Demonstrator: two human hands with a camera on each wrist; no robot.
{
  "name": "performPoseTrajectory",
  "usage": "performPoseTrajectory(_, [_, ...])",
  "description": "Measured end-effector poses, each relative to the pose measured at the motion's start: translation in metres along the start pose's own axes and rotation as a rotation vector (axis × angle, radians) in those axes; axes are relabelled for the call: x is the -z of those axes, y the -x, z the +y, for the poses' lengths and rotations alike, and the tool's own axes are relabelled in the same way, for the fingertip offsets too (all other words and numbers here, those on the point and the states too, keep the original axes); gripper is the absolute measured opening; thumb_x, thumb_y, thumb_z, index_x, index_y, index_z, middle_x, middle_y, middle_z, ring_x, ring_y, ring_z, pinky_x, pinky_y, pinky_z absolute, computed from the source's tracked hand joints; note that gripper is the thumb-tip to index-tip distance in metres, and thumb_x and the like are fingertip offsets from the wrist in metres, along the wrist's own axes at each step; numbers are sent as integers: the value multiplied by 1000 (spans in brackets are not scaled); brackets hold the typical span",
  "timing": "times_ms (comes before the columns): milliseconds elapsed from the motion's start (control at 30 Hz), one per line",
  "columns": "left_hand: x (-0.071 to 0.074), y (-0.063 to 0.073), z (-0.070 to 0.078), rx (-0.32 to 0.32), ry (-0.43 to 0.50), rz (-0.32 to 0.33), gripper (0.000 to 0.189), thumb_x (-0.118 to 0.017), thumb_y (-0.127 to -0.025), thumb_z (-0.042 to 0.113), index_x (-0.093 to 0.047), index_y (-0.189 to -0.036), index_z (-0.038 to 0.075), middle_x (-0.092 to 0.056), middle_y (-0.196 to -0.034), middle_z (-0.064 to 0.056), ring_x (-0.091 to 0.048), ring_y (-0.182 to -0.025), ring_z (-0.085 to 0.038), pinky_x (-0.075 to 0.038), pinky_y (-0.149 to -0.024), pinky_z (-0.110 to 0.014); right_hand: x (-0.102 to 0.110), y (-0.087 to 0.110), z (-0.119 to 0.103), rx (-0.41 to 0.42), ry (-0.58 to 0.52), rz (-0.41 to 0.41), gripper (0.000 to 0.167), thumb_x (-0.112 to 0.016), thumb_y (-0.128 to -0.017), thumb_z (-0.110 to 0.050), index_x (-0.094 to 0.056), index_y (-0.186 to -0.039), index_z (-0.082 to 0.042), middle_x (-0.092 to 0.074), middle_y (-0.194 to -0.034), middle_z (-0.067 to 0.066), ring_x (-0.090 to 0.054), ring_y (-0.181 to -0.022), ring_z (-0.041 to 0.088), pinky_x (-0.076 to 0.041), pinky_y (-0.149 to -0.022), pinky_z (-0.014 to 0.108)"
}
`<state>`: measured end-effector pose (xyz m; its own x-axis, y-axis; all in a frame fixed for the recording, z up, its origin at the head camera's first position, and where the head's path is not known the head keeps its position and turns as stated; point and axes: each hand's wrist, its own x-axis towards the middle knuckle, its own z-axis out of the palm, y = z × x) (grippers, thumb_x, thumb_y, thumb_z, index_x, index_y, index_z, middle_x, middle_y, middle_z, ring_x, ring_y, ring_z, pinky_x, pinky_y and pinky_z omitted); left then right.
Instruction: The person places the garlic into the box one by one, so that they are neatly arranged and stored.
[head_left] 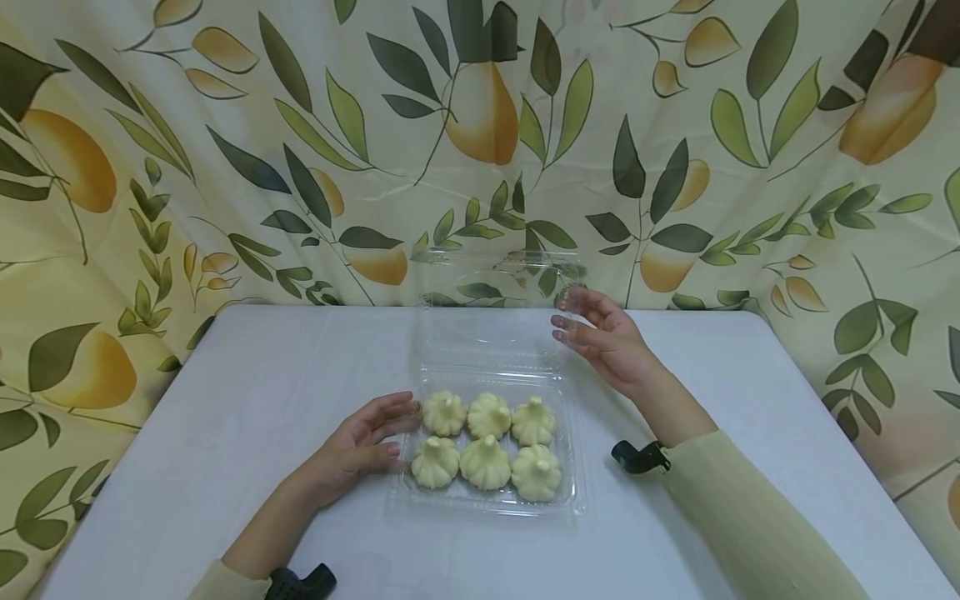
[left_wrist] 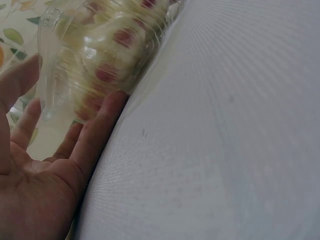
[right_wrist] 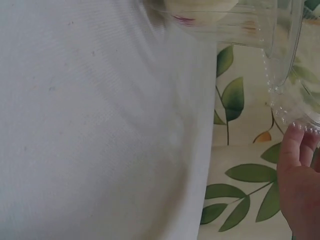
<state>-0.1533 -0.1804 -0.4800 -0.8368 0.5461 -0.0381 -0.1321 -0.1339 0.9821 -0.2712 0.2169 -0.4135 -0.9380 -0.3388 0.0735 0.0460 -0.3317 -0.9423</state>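
A clear plastic clamshell box (head_left: 491,504) stands on the table, its lid (head_left: 487,333) raised at the back. Two rows of pale yellow, ridged pieces shaped like garlic bulbs (head_left: 486,462) fill its base; from the side, red patches (left_wrist: 106,72) show low on them. My left hand (head_left: 360,446) is at the box's left wall, thumb apart from extended fingers, fingertips right at the plastic. At the lid's right edge is my right hand (head_left: 611,342), and in the right wrist view its nearly straight fingers (right_wrist: 292,145) meet the beaded rim.
A white cloth covers the table (head_left: 300,358). Behind and beside it hangs a curtain (head_left: 465,192) printed with leaves and yellow fruit. Black wrist devices (head_left: 640,457) sit at both sleeve cuffs.
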Motion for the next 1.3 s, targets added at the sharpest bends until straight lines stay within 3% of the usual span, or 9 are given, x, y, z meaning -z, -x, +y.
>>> performPoseTrajectory(433, [0, 0, -1, -5, 3, 0, 71, -60, -95, 1, -24, -156, 5, -25, -159, -21, -33, -145, -36, -56, -92, -48, -1, 5, -4, 59, 33, -75, 57, -51, -90, 21, -36, -142, 2, -49, -132, 11, -57, -123, 27, -49, -104, 38])
performPoseTrajectory(700, [-1, 0, 0, -13, 4, -5, 70, -59, -95, 0, -24, -156, 5, -25, -159, -21, -33, -145, -35, -56, -92, -47, -1, 14, -6, 109, 83, -133, 56, -54, -84, 26, -52, -128, -10, -55, -127, 6, -60, -120, 22, -50, -103, 37])
performPoseTrajectory(1100, [-1, 1, 1, -16, 3, -2, 70, -60, -95, 1, -24, -155, 5, -24, -159, -23, -33, -146, -35, -56, -92, -46, -2, 29, -11, 118, 278, -167, 54, -60, -85, 20, -53, -127, -13, -60, -125, 3, -60, -122, 19, -50, -103, 32])
performPoseTrajectory(1300, [-1, 1, 0, -17, 1, -6, 70, -60, -96, 1, -24, -156, 5, -24, -159, -22, -33, -146, -35, -56, -93, -46, -5, 37, -16, 94, 373, -152, 52, -61, -83, 19, -54, -123, -13, -65, -125, 2, -61, -120, 17, -55, -92, 26])
